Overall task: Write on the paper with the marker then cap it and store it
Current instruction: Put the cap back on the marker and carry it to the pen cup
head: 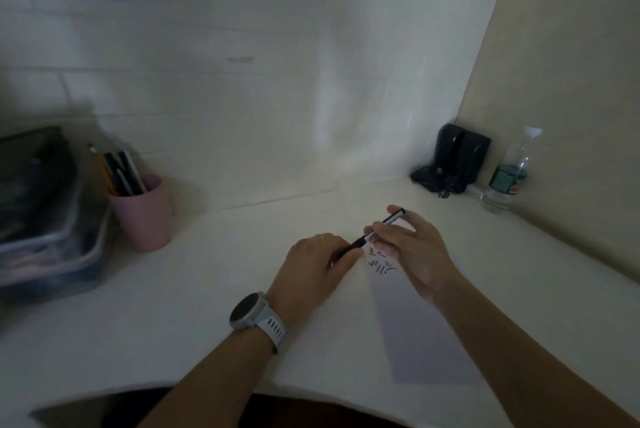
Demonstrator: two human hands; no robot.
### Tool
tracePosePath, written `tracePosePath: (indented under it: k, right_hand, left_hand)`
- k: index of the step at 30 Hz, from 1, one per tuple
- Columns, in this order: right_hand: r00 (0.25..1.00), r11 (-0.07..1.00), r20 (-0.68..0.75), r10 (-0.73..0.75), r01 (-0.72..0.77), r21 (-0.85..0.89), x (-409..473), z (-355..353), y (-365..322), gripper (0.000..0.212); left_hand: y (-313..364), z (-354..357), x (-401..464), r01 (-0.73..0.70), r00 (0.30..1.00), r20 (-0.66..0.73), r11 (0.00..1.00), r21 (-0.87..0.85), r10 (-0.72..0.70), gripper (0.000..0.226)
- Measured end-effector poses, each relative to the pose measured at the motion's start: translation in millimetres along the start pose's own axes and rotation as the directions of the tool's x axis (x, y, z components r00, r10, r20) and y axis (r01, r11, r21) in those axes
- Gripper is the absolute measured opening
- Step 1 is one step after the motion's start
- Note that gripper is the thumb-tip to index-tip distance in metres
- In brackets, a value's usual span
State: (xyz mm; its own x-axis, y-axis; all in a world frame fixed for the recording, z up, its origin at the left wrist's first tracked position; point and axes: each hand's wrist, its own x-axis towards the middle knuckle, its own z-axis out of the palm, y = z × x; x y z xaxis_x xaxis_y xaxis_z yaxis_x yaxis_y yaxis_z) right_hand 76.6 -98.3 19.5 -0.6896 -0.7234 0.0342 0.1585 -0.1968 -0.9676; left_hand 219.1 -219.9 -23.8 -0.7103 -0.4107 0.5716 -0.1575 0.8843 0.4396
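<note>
Nothing here reads clearly. The paper [420, 323] carries a few black handwritten strokes near its top edge, too small and blurred to make out as words. The marker [375, 233] has a white label with dark print, illegible. The bottle [509, 174] wears a green label with a red patch; its text cannot be read.

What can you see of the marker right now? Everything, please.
The marker is a slim pen-like stick, its middle white with small print, its far tip and near end black. It lies tilted over the paper, far tip pointing up and right, above the black scribbles. Both hands are on it: the left hand closes around the dark near end, the right hand holds the white middle with its fingers. Blur hides whether the cap is fully seated.
</note>
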Motion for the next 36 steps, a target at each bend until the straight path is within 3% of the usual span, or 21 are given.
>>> tracePosePath:
  k: [8, 10, 14, 18, 21, 27, 31, 36]
  right_hand:
    - [0.944, 0.917, 0.031, -0.329, 0.328, -0.227, -41, 163, 17, 0.044]
    - [0.899, 0.857, 0.046, -0.436, 0.43, -0.283, -39, 206, 18, 0.047]
    - [0.796, 0.761, 0.089, -0.599, 0.601, -0.245, -22, 278, 13, 0.051]
    - [0.696, 0.627, 0.191, -0.692, 0.711, -0.318, 4, 321, 19, 0.046]
    - [0.645, 0.509, 0.285, -0.709, 0.748, -0.425, 24, 338, 29, 0.046]
    - [0.656, 0.3, 0.45, -0.606, 0.712, -0.635, 47, 348, 68, 0.026]
    - [0.689, 0.261, 0.448, -0.57, 0.669, -0.696, 51, 344, 83, 0.016]
    - [0.704, 0.276, 0.467, -0.535, 0.668, -0.691, 47, 336, 69, 0.025]
  left_hand:
    - [-36, -115, -76, 0.281, 0.93, -0.189, 0.941, -0.189, -0.316, 0.037]
    - [-55, -134, -96, 0.373, 0.873, -0.22, 0.886, -0.276, -0.436, 0.036]
    - [-96, -149, -122, 0.535, 0.792, -0.21, 0.818, -0.214, -0.573, 0.042]
    - [-118, -149, -125, 0.622, 0.686, -0.183, 0.697, -0.356, -0.705, 0.043]
    - [-124, -149, -124, 0.625, 0.676, -0.176, 0.683, -0.378, -0.716, 0.041]
    - [-134, -147, -127, 0.589, 0.682, -0.194, 0.686, -0.428, -0.706, 0.04]
    - [-134, -145, -127, 0.579, 0.706, -0.197, 0.714, -0.394, -0.68, 0.04]
    - [-133, -147, -126, 0.594, 0.711, -0.177, 0.715, -0.369, -0.681, 0.037]
